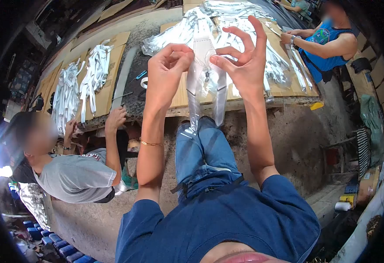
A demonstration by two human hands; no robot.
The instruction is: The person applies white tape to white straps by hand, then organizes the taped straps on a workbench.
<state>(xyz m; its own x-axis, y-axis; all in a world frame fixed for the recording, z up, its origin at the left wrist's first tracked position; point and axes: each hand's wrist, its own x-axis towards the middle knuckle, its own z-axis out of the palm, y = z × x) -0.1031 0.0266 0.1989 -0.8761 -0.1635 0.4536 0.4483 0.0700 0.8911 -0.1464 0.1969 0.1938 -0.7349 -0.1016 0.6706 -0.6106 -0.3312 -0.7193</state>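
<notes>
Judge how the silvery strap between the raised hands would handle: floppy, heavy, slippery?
The silvery strap is probably floppy, since its two lengths dangle below the hands. It looks light: the left hand and right hand seem to hold it with only thumb and fingertips. Its glossy sheen hints it may be slippery.

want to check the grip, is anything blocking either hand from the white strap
Nothing visible stands in the way: the left hand and right hand both reach the white strap, one on each side.
</notes>
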